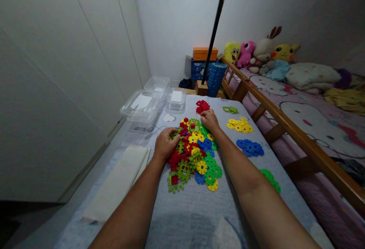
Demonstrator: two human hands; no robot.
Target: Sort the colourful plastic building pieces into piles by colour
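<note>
Centrally, a mixed heap [202,167] of notched plastic pieces in red, yellow, blue and two greens lies on the cloth-covered bench [182,211], between the person's two forearms. The left hand [166,142] rests at the heap's left upper edge, its fingers curled over the pieces; whether they grip one cannot be told. The right hand [209,120] is just beside the small red heap [202,107] at the far end, fingers bent and drawn together; any piece between them is hidden. Along the right side lie the light-green pieces [230,110], the yellow heap [239,126], the blue heap [250,148] and the green heap [270,180], the last partly masked by the right forearm. For good handling, the notched edges probably catch on one another, so a piece is best pinched by its rim and lifted straight up while the left hand steadies its neighbours. At the red heap, low and gentle finger contact should avoid scattering the pieces. The right forearm is best carried high over the green heap, since a low sweep could drag its discs.
</note>
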